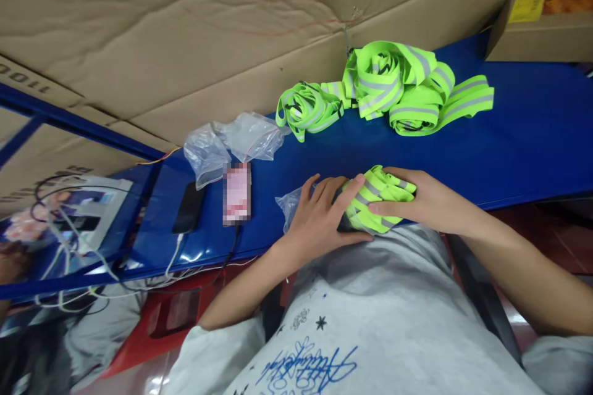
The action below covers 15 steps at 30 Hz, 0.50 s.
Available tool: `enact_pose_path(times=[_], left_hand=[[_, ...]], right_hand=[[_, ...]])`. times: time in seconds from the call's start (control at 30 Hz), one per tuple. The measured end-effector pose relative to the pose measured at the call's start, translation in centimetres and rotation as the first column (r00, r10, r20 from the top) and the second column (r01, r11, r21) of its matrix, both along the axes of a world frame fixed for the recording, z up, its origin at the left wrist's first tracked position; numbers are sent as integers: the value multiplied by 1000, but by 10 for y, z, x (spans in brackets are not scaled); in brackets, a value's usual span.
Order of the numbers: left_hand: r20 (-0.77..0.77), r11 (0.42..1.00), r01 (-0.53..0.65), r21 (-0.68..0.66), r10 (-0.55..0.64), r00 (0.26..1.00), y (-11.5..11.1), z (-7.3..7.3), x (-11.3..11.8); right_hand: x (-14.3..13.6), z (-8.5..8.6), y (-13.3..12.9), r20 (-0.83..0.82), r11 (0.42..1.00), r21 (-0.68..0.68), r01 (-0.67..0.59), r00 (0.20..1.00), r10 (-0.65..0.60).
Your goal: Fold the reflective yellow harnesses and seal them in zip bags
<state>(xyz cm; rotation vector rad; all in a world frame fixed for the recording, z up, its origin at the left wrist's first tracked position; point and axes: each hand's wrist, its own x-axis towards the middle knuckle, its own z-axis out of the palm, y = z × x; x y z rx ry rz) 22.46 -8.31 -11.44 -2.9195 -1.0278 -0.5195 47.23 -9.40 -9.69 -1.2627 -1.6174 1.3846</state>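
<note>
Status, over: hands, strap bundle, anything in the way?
Left hand and right hand both gripping lime strap bundle. Clear plastic beside left hand. Rolled straps farther back on blue table, apart from hands.

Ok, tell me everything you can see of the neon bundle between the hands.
The neon bundle is yellow-green, apparently folded fabric strap with silvery-grey stripes, its layers bunched. It is held by the near edge of the blue table, left hand against one side, right hand gripping the other; its underside is hidden.
</note>
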Motion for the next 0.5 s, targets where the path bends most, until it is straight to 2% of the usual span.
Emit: enact_pose_path(times=[0.2, 0.3, 0.37, 0.5], left_hand=[[32, 997, 15, 75, -18, 999, 1, 10, 5], [23, 996, -6, 88, 4, 1000, 5, 17, 6], [4, 996, -35, 79, 35, 999, 8, 21, 5], [35, 996, -67, -55, 69, 997, 13, 24, 2]], right_hand=[[-9, 7, 4, 6, 998, 58, 17, 1000, -18], [-11, 11, 6, 80, 968, 218, 121, 987, -141], [-11, 14, 8, 139, 940, 309, 143, 971, -193], [-13, 19, 11, 234, 912, 409, -26, 969, -78]])
